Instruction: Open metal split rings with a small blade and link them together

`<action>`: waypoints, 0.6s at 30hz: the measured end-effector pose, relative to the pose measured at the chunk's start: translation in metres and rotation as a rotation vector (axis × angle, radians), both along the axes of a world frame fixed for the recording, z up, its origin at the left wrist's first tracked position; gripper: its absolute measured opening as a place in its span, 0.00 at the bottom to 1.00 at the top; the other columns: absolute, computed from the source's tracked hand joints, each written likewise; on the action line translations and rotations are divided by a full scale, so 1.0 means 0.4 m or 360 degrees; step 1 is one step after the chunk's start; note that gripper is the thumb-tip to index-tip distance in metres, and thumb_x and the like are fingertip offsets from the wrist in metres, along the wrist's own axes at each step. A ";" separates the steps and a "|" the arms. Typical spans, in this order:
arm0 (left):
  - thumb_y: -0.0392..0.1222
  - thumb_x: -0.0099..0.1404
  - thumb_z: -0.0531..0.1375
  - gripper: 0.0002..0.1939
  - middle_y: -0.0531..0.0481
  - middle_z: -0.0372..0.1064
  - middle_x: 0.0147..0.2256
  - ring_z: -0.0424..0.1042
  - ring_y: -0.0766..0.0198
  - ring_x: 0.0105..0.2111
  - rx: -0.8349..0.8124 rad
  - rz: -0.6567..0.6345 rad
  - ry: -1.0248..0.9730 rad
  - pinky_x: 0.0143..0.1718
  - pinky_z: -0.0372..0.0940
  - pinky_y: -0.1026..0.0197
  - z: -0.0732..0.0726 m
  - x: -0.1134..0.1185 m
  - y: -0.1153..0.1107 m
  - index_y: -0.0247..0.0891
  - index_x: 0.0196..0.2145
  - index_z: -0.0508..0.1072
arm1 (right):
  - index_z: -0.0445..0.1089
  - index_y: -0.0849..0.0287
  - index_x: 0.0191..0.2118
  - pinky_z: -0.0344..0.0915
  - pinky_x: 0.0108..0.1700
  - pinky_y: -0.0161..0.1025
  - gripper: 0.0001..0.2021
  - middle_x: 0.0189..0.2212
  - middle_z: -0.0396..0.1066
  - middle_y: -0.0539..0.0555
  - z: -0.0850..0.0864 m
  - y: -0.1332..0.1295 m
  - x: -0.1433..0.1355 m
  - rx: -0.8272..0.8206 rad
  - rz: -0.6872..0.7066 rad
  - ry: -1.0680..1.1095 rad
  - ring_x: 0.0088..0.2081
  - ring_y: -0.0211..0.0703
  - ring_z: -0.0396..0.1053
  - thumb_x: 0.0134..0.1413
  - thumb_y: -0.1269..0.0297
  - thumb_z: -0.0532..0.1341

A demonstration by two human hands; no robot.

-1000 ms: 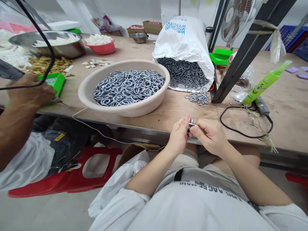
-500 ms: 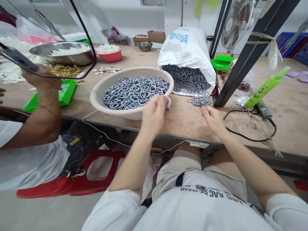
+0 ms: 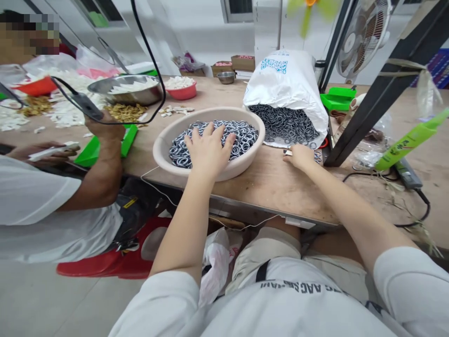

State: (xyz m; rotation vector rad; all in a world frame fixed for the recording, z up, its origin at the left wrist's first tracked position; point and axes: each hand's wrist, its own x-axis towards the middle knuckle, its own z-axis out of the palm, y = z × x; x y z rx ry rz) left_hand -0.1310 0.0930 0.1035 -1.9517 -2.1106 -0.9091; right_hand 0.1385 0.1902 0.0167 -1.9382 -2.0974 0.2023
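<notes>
below the spread left hand (image 3: 209, 152), metal rings (image 3: 246, 136) fill the beige basin (image 3: 160, 149): plenty looks left, progress unclear; the right hand (image 3: 301, 157) pinches a small black-and-white piece (image 3: 288, 153).

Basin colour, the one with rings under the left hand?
Pale pinkish beige basin, plain; best in the head view.

A workshop for small parts, it seems: 1 bench (image 3: 277, 189) bears loose stock in bulk, with metal rings (image 3: 245, 133) filling a basin (image 3: 162, 154) and spilling from a sack (image 3: 287, 84), and white pieces (image 3: 66, 114) heaped farther left. A co-worker (image 3: 56, 206) sits at it, holding a corded tool (image 3: 87, 106). A steel post (image 3: 372, 100) and a fan (image 3: 363, 42) look industrial, not homely.
</notes>
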 end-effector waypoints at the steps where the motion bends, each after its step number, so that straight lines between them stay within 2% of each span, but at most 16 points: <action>1: 0.59 0.69 0.49 0.29 0.39 0.58 0.66 0.46 0.31 0.67 0.0007 0.0012 -0.0020 0.64 0.33 0.27 0.007 0.002 -0.004 0.42 0.60 0.69 | 0.78 0.64 0.41 0.63 0.44 0.43 0.17 0.41 0.77 0.66 0.004 -0.007 0.011 -0.0004 0.0019 0.0039 0.45 0.55 0.73 0.50 0.55 0.69; 3: 0.58 0.70 0.49 0.29 0.37 0.61 0.64 0.48 0.35 0.67 0.0092 -0.0015 -0.0122 0.64 0.38 0.31 0.010 0.022 -0.021 0.40 0.61 0.68 | 0.77 0.62 0.39 0.63 0.39 0.40 0.15 0.34 0.77 0.59 0.011 -0.044 0.034 -0.0016 0.0077 0.0135 0.37 0.49 0.72 0.54 0.54 0.66; 5: 0.57 0.70 0.50 0.26 0.36 0.68 0.58 0.57 0.41 0.63 0.0217 -0.0197 -0.0374 0.63 0.48 0.39 -0.012 0.070 -0.052 0.38 0.54 0.72 | 0.75 0.61 0.38 0.61 0.33 0.36 0.17 0.27 0.74 0.52 0.016 -0.113 0.053 -0.0031 0.0188 0.0402 0.29 0.40 0.68 0.59 0.50 0.62; 7: 0.59 0.70 0.51 0.24 0.37 0.74 0.46 0.68 0.49 0.52 0.0172 -0.0583 -0.0799 0.57 0.58 0.48 -0.061 0.144 -0.090 0.37 0.42 0.76 | 0.72 0.60 0.36 0.58 0.28 0.35 0.17 0.23 0.70 0.49 0.019 -0.204 0.060 -0.0035 0.0410 0.1211 0.23 0.35 0.63 0.58 0.48 0.63; 9: 0.63 0.68 0.51 0.27 0.42 0.74 0.33 0.72 0.56 0.37 -0.0343 -0.1062 -0.1351 0.45 0.65 0.56 -0.124 0.228 -0.127 0.37 0.30 0.75 | 0.70 0.59 0.34 0.62 0.28 0.35 0.17 0.24 0.71 0.48 0.020 -0.295 0.058 -0.0063 0.0531 0.1781 0.23 0.35 0.65 0.53 0.49 0.67; 11: 0.69 0.64 0.52 0.30 0.46 0.68 0.25 0.68 0.62 0.27 -0.0949 -0.1269 -0.1963 0.31 0.63 0.60 -0.181 0.302 -0.156 0.36 0.25 0.70 | 0.68 0.57 0.33 0.65 0.28 0.37 0.16 0.21 0.69 0.47 0.017 -0.364 0.056 -0.0211 0.0601 0.2058 0.22 0.37 0.66 0.52 0.50 0.68; 13: 0.69 0.61 0.57 0.29 0.52 0.61 0.21 0.60 0.68 0.20 -0.1339 -0.1281 -0.2459 0.24 0.56 0.64 -0.218 0.356 -0.179 0.37 0.25 0.67 | 0.68 0.56 0.33 0.67 0.28 0.39 0.16 0.20 0.68 0.47 0.011 -0.405 0.062 -0.0260 0.0577 0.2101 0.22 0.39 0.67 0.52 0.50 0.69; 14: 0.68 0.60 0.59 0.28 0.55 0.58 0.20 0.56 0.70 0.19 -0.1422 -0.1262 -0.2627 0.22 0.53 0.65 -0.228 0.374 -0.188 0.37 0.25 0.65 | 0.69 0.56 0.33 0.67 0.29 0.39 0.15 0.21 0.69 0.47 0.007 -0.418 0.068 -0.0217 0.0545 0.2056 0.23 0.40 0.68 0.52 0.50 0.68; 16: 0.64 0.59 0.62 0.26 0.59 0.51 0.18 0.49 0.73 0.18 -0.1343 -0.1181 -0.2809 0.21 0.48 0.67 -0.237 0.399 -0.204 0.38 0.25 0.62 | 0.72 0.56 0.34 0.68 0.34 0.40 0.14 0.27 0.71 0.50 0.000 -0.435 0.082 -0.0008 0.0479 0.1874 0.29 0.41 0.70 0.51 0.51 0.69; 18: 0.63 0.60 0.62 0.26 0.59 0.49 0.18 0.48 0.73 0.18 -0.1107 -0.1069 -0.2822 0.21 0.47 0.67 -0.240 0.417 -0.219 0.37 0.24 0.61 | 0.73 0.55 0.35 0.68 0.37 0.41 0.14 0.32 0.71 0.52 -0.005 -0.448 0.090 0.0189 0.0431 0.1665 0.34 0.43 0.71 0.49 0.52 0.71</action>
